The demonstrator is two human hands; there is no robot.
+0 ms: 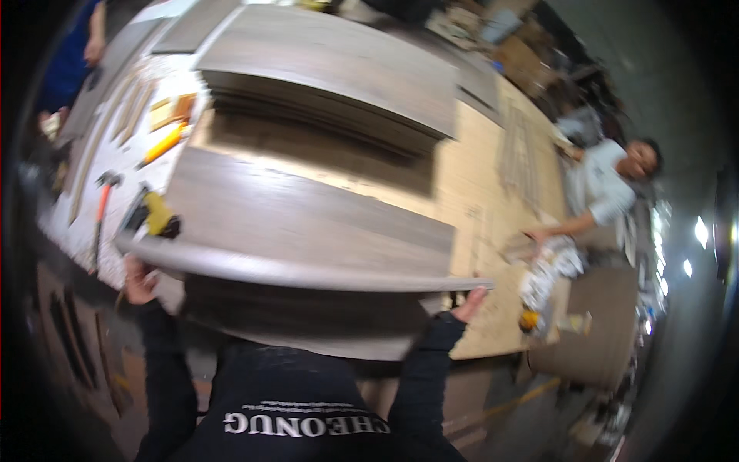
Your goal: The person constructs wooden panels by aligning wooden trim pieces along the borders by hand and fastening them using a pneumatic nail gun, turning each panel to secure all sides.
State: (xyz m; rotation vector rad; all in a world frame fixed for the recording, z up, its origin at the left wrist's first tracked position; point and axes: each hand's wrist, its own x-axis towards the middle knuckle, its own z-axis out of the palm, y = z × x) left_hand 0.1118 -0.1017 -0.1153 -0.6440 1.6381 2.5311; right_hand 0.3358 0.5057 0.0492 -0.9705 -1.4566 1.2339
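A long grey-brown wood-grain board (308, 316) is held close to my body, its pale long edge (292, 283) turned upward. My left hand (140, 282) is closed around the left end of this board. At the other end my right hand (470, 305) grips it, fingers partly hidden behind the corner. Just beyond it shows a flat grey-brown board surface (315, 219); whether it is a separate panel I cannot tell. Farther off, a stack of similar boards (331, 65) rests on the worktable (493, 208).
On the left side lie a hammer (102, 208), a yellow-and-black tool (159, 213), an orange-yellow tube-shaped tool (163, 145) and thin wood strips (123, 115). A co-worker (608, 181) reaches in at the right, near crumpled plastic wrap (548, 273). Another person's arm (94, 42) shows at far left.
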